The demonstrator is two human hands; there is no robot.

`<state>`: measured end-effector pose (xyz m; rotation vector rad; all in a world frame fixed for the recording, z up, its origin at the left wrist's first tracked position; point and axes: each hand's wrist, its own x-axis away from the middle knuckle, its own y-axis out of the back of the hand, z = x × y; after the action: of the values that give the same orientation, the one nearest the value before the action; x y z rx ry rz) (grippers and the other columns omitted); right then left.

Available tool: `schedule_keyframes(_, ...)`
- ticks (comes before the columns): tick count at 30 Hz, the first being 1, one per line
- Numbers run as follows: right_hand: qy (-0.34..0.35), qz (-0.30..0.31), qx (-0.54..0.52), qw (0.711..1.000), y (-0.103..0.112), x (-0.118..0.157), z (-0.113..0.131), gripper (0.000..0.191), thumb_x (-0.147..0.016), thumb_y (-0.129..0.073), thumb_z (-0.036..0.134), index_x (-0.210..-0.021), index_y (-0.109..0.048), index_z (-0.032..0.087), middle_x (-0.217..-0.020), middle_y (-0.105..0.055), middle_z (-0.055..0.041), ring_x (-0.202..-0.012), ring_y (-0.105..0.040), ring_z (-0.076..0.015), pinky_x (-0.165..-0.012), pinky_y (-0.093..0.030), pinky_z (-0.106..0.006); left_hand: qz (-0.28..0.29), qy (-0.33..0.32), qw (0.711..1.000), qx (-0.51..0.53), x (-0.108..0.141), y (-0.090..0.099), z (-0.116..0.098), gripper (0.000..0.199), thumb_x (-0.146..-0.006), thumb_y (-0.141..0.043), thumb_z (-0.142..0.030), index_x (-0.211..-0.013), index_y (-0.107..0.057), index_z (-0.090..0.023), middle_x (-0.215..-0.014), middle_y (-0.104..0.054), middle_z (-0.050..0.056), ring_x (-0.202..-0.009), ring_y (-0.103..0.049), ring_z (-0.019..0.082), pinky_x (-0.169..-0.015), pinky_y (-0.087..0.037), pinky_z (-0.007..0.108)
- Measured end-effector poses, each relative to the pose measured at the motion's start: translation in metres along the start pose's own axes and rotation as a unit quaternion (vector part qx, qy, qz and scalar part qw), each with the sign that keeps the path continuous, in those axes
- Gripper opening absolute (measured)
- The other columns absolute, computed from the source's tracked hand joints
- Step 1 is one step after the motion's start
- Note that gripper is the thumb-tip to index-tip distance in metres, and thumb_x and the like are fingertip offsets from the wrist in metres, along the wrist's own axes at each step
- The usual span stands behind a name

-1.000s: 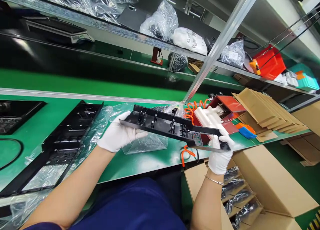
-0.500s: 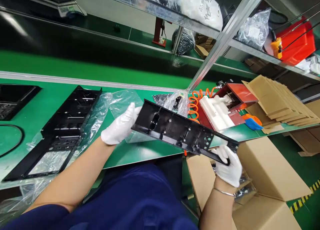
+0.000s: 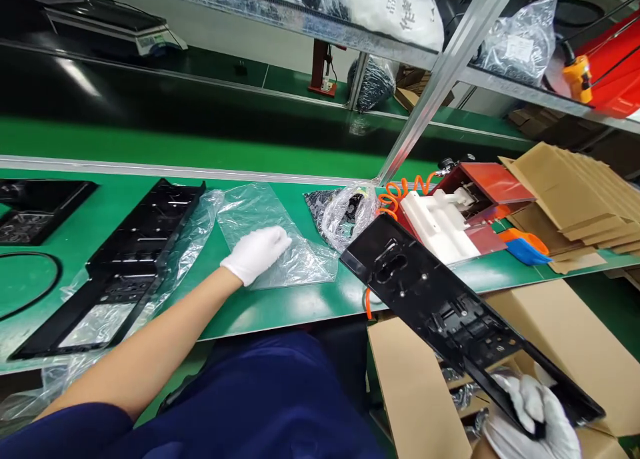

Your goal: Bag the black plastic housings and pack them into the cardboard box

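My right hand (image 3: 533, 412), in a white glove, grips the cut-out end of a long black panel (image 3: 430, 286). The panel slants over the cardboard box (image 3: 410, 372), its solid end up near the bench edge. On the bench, my gloved left hand (image 3: 257, 254) rests on a flat clear plastic bag (image 3: 305, 266). Its fingers are curled closed at the bag, though the fingertips are partly hidden. A similar black panel (image 3: 145, 226) lies left of that hand, on crumpled clear plastic.
Near the post stands an open bag of small black parts (image 3: 320, 206). Right of it sit a red-and-white fixture (image 3: 440, 226) with an orange coiled hose, a blue-and-orange item (image 3: 527, 246) and stacked cardboard (image 3: 575, 192). Another black part (image 3: 45, 206) and a black cable (image 3: 57, 272) lie far left.
My left hand has let go of the black panel and come down onto the clear plastic bag. My right hand has carried the panel right and lower, over the box.
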<state>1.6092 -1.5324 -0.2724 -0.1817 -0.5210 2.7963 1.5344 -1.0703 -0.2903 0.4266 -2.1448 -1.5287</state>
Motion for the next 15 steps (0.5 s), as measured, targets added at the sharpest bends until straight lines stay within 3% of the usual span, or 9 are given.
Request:
schedule_keyframes(2, -0.005, -0.005, -0.003, 1.0, 0.003, 0.0, -0.004, 0.045, -0.062, -0.083, 0.029, -0.056, -0.039, 0.022, -0.061, -0.017, 0.0062, -0.051, -0.01, -0.0125, -0.055, -0.023, -0.037, -0.069, -0.028, 0.997, 0.018, -0.007, 0.008, 0.004, 0.041, -0.099, -0.035, -0.042, -0.103, -0.069, -0.019, -0.115, -0.072, 0.013, -0.111, -0.066, 0.031, -0.095, -0.052, 0.043)
schedule_keyframes(3, -0.008, -0.009, -0.008, 1.0, 0.003, 0.0, -0.006, 0.047, -0.062, -0.083, 0.03, -0.056, -0.037, 0.022, -0.061, -0.016, 0.0064, -0.051, -0.008, -0.0118, -0.055, -0.021, -0.037, -0.076, -0.068, 0.995, 0.021, -0.01, 0.009, 0.005, 0.038, -0.097, -0.04, -0.039, -0.111, -0.069, -0.019, -0.124, -0.069, 0.012, -0.12, -0.063, 0.03, -0.101, -0.05, 0.042)
schedule_keyframes(5, -0.015, -0.018, -0.022, 0.999, 0.003, 0.0, -0.011, 0.049, -0.064, -0.082, 0.031, -0.056, -0.034, 0.021, -0.062, -0.015, 0.007, -0.052, -0.003, -0.0108, -0.055, -0.02, -0.036, -0.026, -0.163, 0.986, 0.002, -0.017, 0.004, 0.0, 0.042, -0.092, -0.051, -0.034, -0.128, -0.065, -0.02, -0.139, -0.063, 0.011, -0.132, -0.055, 0.029, -0.111, -0.044, 0.04)
schedule_keyframes(7, -0.024, -0.023, -0.039, 0.999, 0.005, -0.001, -0.016, 0.05, -0.065, -0.081, 0.03, -0.058, -0.033, 0.02, -0.062, -0.016, 0.0073, -0.054, 0.001, -0.0111, -0.056, -0.021, -0.035, 0.031, -0.209, 0.976, -0.048, -0.022, -0.007, -0.009, 0.046, -0.089, -0.056, -0.032, -0.133, -0.064, -0.021, -0.137, -0.064, 0.011, -0.13, -0.057, 0.029, -0.108, -0.046, 0.039)
schedule_keyframes(11, -0.024, -0.041, -0.061, 0.997, 0.021, -0.004, -0.024, 0.052, -0.061, -0.083, 0.026, -0.059, -0.032, 0.02, -0.063, -0.017, 0.0074, -0.056, 0.003, -0.012, -0.057, -0.024, -0.035, 0.023, -0.196, 0.971, -0.132, -0.028, -0.019, -0.023, 0.029, -0.094, -0.052, -0.035, -0.095, -0.074, -0.017, -0.097, -0.072, 0.013, -0.097, -0.068, 0.03, -0.085, -0.053, 0.04)
schedule_keyframes(13, -0.018, -0.043, -0.061, 0.997, 0.029, -0.005, -0.024, 0.05, -0.06, -0.083, 0.025, -0.058, -0.033, 0.021, -0.063, -0.016, 0.0071, -0.055, 0.001, -0.012, -0.057, -0.023, -0.036, 0.009, -0.198, 0.969, -0.146, -0.03, -0.007, -0.022, 0.033, -0.096, -0.047, -0.034, -0.084, -0.071, -0.015, -0.091, -0.07, 0.014, -0.091, -0.068, 0.03, -0.083, -0.052, 0.041)
schedule_keyframes(15, -0.012, -0.038, -0.057, 0.998, 0.033, -0.005, -0.023, 0.052, -0.061, -0.083, 0.025, -0.056, -0.032, 0.021, -0.062, -0.015, 0.0067, -0.055, 0.0, -0.0119, -0.057, -0.02, -0.037, -0.02, -0.202, 0.968, -0.146, -0.028, 0.019, -0.016, 0.038, -0.098, -0.042, -0.036, -0.082, -0.07, -0.015, -0.091, -0.069, 0.013, -0.093, -0.067, 0.029, -0.087, -0.052, 0.042)
